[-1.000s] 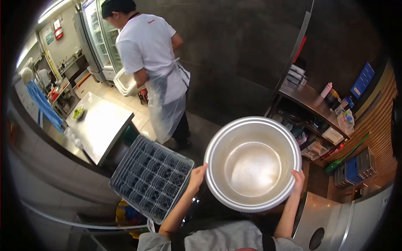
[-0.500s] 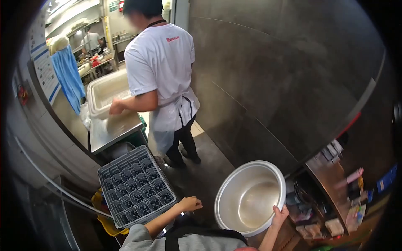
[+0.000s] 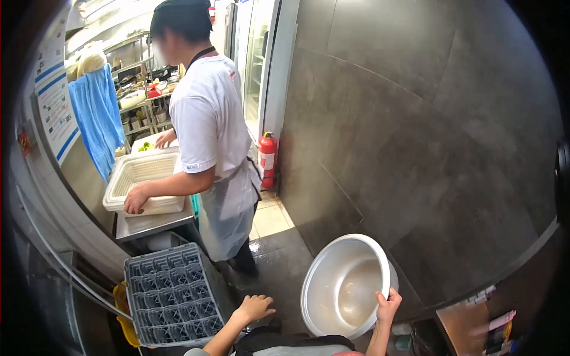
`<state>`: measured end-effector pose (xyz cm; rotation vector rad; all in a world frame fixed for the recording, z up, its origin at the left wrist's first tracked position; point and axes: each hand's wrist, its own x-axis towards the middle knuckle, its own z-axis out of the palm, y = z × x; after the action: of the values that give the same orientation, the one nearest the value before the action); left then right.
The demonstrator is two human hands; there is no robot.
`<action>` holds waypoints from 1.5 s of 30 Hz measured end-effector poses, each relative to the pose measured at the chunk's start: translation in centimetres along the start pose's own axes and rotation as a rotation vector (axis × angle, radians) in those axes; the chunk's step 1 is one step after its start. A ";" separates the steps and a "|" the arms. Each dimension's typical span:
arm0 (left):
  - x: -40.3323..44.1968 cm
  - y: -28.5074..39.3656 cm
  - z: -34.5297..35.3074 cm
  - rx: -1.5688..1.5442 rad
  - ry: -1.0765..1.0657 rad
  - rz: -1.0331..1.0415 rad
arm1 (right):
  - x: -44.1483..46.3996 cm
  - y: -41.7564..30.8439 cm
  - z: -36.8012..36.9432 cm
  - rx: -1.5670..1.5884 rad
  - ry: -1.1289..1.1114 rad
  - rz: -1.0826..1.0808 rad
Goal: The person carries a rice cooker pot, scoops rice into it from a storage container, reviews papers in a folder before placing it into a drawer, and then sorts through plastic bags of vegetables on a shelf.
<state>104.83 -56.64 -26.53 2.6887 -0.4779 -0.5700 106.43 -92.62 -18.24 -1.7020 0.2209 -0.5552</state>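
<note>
A large round metal pot [image 3: 325, 282] hangs tilted in front of me, its wide mouth facing up and its inside bare. My right hand [image 3: 389, 305] is closed on the rim at its right side, thumb over the edge. My left hand [image 3: 255, 307] is held out over the dark floor with fingers a little apart and nothing in them. It lies between the pot and a grey divided dish rack [image 3: 205, 261], touching neither as far as I can see.
A co-worker [image 3: 211, 113] in a white shirt and apron stands ahead, one hand on a white plastic basket [image 3: 110, 199] on a steel counter [image 3: 148, 225]. A fire extinguisher [image 3: 268, 160] stands by the doorway. A dark wall [image 3: 415, 148] runs along the right, a wooden shelf [image 3: 454, 323] below.
My view has moved forward, closer to the doorway, and the pot comes along in my right hand. The co-worker has turned left and now has a hand on the white basket.
</note>
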 end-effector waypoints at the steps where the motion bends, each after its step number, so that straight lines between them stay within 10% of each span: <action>1: 2.3 0.6 -1.4 -0.002 0.045 0.049 | 2.1 -0.1 0.6 0.016 -0.007 -0.010; 8: 17.8 4.7 -9.7 -0.129 0.228 0.469 | 15.8 1.8 7.9 0.015 -0.101 -0.068; 19: 30.9 0.3 -19.1 -0.113 0.421 0.147 | 37.3 5.5 27.2 0.097 -0.494 -0.002; 32: 44.9 -18.0 -33.8 -0.521 0.710 -0.073 | 55.0 2.5 57.2 0.291 -0.753 -0.054; 45: 58.2 -35.8 -48.8 -0.236 0.840 -0.269 | 67.8 2.5 83.1 0.390 -0.928 -0.106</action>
<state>185.51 -34.87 -17.80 2.4735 0.1743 0.4287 205.06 -50.71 -13.98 -1.4281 -0.6081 0.1517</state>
